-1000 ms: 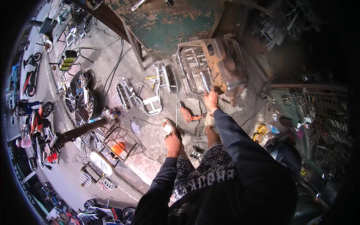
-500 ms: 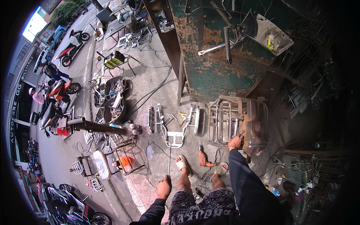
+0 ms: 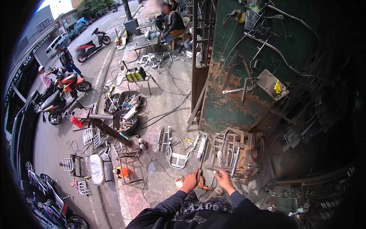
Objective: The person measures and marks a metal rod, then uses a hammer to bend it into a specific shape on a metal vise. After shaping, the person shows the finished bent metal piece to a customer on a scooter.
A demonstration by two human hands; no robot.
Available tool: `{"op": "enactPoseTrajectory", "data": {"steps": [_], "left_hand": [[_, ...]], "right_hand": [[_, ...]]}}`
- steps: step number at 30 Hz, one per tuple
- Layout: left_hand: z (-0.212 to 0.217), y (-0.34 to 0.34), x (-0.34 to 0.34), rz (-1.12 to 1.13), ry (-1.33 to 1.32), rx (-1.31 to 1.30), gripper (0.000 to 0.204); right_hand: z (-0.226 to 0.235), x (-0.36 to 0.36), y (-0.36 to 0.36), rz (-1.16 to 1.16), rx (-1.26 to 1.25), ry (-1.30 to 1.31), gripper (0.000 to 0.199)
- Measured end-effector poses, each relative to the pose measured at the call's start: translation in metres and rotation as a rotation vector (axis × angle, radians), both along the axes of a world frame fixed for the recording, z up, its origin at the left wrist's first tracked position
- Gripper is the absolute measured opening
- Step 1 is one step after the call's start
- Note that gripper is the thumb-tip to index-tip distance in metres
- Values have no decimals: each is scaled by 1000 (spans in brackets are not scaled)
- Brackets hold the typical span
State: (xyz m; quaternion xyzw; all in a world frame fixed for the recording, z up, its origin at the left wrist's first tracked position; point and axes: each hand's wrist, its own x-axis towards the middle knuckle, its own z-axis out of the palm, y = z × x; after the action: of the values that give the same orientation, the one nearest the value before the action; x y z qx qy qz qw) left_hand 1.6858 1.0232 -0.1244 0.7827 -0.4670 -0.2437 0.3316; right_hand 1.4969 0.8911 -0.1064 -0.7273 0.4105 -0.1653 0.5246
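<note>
My left hand [image 3: 191, 181] is closed around a thin metal rod [image 3: 201, 163], which points up and away from me. Close to its right, my right hand [image 3: 224, 180] has thumb and fingers drawn together; anything in them is too small to make out. Ahead on the ground lies a white metal carrier frame [image 3: 177, 165], with a few tools inside its bend. An orange power drill [image 3: 205, 187] sits by my feet, partly hidden by my left hand. Beyond my right hand stands a rusty metal frame [image 3: 249, 152], a shiny tube [image 3: 235, 162] leaning on it.
Black tubs of tools [image 3: 136, 121] stand at the left, near spray cans [image 3: 142, 146] and a thick metal post [image 3: 114, 133]. A green panel [image 3: 228, 110] with metal parts rises ahead right. A person [image 3: 173, 26] sits far ahead; motorcycles [image 3: 70, 86] line the street. Cables cross the ground.
My right hand has come off the rusty frame and moved left, close to my left hand. The left hand has shifted right with the rod. The view now reaches farther ahead.
</note>
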Motion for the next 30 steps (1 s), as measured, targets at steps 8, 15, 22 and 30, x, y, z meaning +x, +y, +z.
{"op": "enactPoseTrajectory", "data": {"steps": [8,15,22,30], "left_hand": [[93,-66,12,-313,39,-340,32],[30,-52,82,-491,34,52,53],[-104,89,225,-56,444,1019,36],[-108,143,249,236,509,929,32]], "right_hand": [[98,77,-12,-241,-55,11,45],[131,-13,-42,-493,-327,2,21],[5,-180,99,-615,-156,531,26],[-96,-213,283,-1089,40,448,24]]}}
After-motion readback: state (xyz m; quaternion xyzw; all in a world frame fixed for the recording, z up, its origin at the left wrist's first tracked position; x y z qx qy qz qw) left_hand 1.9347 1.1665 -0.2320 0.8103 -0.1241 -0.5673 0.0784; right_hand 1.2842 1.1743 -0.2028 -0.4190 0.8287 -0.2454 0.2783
